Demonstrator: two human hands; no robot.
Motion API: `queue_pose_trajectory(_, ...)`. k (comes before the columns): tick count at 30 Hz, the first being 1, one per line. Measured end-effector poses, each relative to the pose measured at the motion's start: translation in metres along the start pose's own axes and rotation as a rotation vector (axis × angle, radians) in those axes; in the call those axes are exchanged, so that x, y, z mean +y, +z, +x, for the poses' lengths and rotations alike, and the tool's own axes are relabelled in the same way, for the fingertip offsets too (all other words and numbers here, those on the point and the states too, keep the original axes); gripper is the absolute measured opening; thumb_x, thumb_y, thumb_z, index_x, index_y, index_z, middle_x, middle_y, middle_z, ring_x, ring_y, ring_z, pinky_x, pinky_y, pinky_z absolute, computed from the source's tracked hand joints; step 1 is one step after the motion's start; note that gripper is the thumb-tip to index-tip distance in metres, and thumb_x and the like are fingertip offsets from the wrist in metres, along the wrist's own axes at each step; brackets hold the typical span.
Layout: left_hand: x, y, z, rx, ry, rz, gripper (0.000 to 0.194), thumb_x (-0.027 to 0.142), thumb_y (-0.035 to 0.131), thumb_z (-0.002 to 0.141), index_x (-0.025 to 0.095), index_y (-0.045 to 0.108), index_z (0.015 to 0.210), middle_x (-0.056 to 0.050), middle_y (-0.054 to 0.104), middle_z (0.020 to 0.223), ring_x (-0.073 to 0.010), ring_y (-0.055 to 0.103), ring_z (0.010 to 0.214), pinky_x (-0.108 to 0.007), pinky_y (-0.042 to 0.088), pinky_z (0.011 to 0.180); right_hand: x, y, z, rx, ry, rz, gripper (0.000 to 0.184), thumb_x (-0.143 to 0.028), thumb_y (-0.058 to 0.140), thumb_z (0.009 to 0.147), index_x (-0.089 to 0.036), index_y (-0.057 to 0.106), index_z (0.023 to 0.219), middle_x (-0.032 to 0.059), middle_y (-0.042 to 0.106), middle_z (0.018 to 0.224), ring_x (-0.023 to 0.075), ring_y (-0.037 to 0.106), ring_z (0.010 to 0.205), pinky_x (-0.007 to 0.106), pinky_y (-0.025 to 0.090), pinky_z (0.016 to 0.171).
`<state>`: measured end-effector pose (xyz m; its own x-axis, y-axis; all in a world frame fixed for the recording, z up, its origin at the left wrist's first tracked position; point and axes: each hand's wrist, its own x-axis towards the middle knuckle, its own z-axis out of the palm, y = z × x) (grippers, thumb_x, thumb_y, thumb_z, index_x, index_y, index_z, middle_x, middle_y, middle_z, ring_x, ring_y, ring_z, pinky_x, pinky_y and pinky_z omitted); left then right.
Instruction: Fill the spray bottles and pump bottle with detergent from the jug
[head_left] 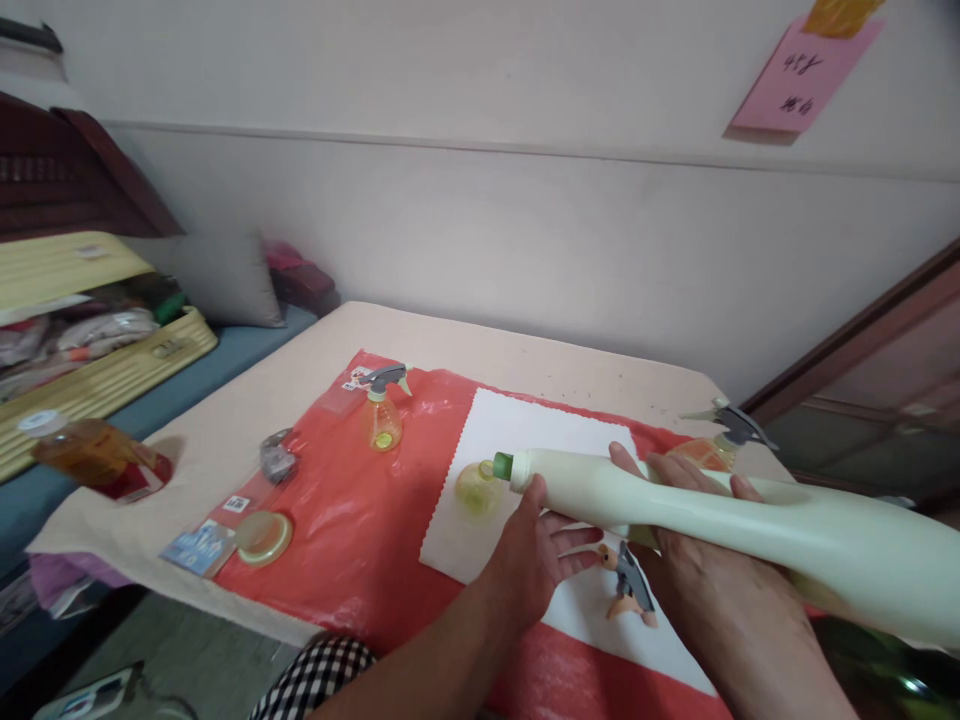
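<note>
A large pale green plastic bottle (705, 520) with a green tip (502, 466) lies tilted nearly level across both hands. My right hand (712, 570) is wrapped round its handle. My left hand (536, 545) holds the neck with the thumb, its other fingers stretched out underneath. Just below the tip, a small clear rounded spray bottle (476, 492) without its head stands on a white scalloped sheet (450, 545). A grey and orange trigger spray head (631, 582) lies on the sheet between my hands. No flowing liquid can be made out.
A spray bottle (384, 420) stands on the red plastic sheet (375, 520); another (709, 452) is at the right. Left are a round lid (264, 537), a grey tape roll (277, 457) and a tilted amber bottle (105, 457) at the table edge. Dark green glass shows lower right.
</note>
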<state>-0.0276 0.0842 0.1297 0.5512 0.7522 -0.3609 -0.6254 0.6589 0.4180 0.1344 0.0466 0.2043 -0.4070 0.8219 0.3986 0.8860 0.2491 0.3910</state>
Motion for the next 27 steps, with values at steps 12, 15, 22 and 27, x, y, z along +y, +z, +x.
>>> queue_pose_trajectory(12,0.000,-0.001,-0.002,-0.007,0.005,0.009,0.077,0.071,0.047,0.087,0.010,0.055,0.134,-0.020,0.061,0.130,-0.0313,0.061,0.110,-0.041,0.047,0.092,-0.008,-0.004,0.002,0.034,0.071,0.020,0.081,-0.007,0.041,0.086,-0.019,0.008,0.159,0.0187,0.050,0.133,0.0376,0.047,0.127,0.065,0.029,0.110)
queue_pose_trajectory(15,0.000,-0.001,-0.002,-0.016,0.008,0.009,0.076,0.071,0.047,0.087,0.010,0.055,0.133,-0.020,0.061,0.129,-0.0305,0.061,0.109,-0.041,0.047,0.091,-0.007,-0.007,0.001,0.001,0.018,0.017,0.079,-0.009,0.039,0.087,-0.018,0.009,0.159,0.0195,0.049,0.135,0.0393,0.045,0.128,0.065,0.029,0.110)
queue_pose_trajectory(22,0.001,-0.001,-0.001,0.007,-0.008,0.013,0.077,0.072,0.046,0.087,0.013,0.053,0.136,-0.019,0.061,0.128,-0.0297,0.061,0.107,-0.041,0.046,0.092,-0.010,-0.007,0.002,0.026,0.046,0.022,0.079,-0.008,0.039,0.086,-0.018,0.010,0.159,0.0196,0.049,0.134,0.0400,0.045,0.128,0.064,0.027,0.110)
queue_pose_trajectory(27,0.001,0.001,-0.002,0.011,-0.005,0.016,0.077,0.072,0.046,0.086,0.011,0.055,0.134,-0.020,0.062,0.126,-0.0289,0.061,0.104,-0.040,0.046,0.090,-0.011,-0.007,0.002,0.018,0.070,0.025,0.082,-0.007,0.040,0.087,-0.021,0.007,0.160,0.0183,0.049,0.134,0.0382,0.045,0.129,0.064,0.028,0.111)
